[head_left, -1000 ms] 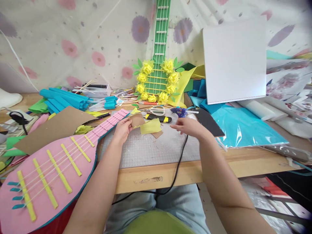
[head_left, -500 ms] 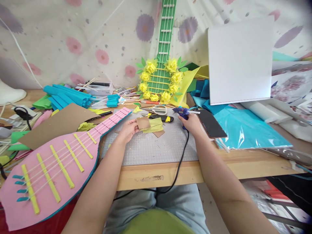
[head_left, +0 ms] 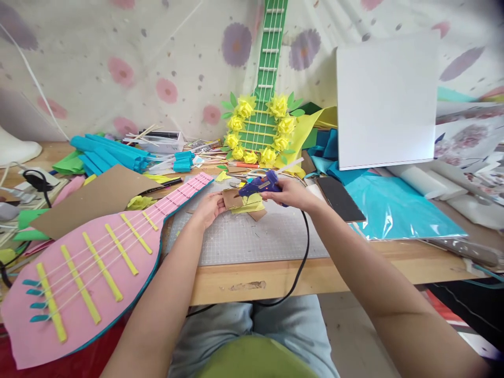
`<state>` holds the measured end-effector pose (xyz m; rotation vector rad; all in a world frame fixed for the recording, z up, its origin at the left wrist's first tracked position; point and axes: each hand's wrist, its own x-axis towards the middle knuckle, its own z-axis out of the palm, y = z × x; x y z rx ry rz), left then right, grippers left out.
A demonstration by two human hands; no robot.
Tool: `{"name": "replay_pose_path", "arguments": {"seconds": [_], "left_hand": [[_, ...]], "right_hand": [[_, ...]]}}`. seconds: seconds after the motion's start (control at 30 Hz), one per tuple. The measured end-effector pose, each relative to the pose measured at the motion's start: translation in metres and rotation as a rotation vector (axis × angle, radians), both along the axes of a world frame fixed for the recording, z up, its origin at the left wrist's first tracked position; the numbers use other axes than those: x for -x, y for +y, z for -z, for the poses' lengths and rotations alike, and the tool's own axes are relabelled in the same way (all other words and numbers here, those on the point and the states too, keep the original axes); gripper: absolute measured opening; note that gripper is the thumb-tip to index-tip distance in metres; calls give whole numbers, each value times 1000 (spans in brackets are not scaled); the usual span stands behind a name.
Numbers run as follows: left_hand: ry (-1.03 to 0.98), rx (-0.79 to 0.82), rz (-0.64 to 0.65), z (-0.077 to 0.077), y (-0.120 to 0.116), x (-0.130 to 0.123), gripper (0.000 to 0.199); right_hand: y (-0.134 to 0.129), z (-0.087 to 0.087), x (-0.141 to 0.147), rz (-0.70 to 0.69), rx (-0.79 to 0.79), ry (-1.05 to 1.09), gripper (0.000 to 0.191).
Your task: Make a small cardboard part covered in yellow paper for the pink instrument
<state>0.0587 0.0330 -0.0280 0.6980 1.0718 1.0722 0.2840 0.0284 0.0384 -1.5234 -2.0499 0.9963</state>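
My left hand (head_left: 210,208) pinches the left edge of a small cardboard piece (head_left: 231,201) above the grey cutting mat (head_left: 236,244). Yellow crepe paper (head_left: 252,202) is at the cardboard's right side; whether it is stuck on, I cannot tell. In my right hand (head_left: 293,193) is a blue hot glue gun (head_left: 260,184), fingers wrapped round its handle. Its nozzle points left, over the cardboard piece. A white glue stick (head_left: 290,166) juts from the gun's back, and a black cord (head_left: 305,252) hangs from it past the table edge. Another cardboard scrap (head_left: 258,214) lies beneath the yellow paper.
A pink paper guitar (head_left: 94,273) lies at the left. Against the back wall stands a green guitar (head_left: 263,121) with yellow paper flowers. To the right are a dark flat slab (head_left: 340,199), blue wrapped paper (head_left: 401,207) and a white board (head_left: 388,102).
My right hand has lifted the glue gun and brought it left, so the nozzle is now over the cardboard piece. My left hand has hardly moved.
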Motion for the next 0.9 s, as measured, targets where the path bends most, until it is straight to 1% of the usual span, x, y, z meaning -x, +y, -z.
{"name": "replay_pose_path", "arguments": {"seconds": [0.07,0.2,0.37,0.5,0.67,0.9], "left_hand": [[-4,11,0,1,1,1,15],[-17,-1,-1,2,2,3,16],[-31,-14,-4,1,2,1,15],[-34,-8,-23,1,2,0,16],[-28,-26,-22,4,3,0,13],[6,-50,15,3,2,0,12]], "right_hand": [[5,4,9,-9,-14,-92,42],[14,13,18,-70,-130,-175,43],[21,16,21,-116,-135,-263,45],[24,16,22,-140,-114,-244,43],[25,16,24,-187,-65,-183,35],[26,19,26,-195,-87,-229,36]]}}
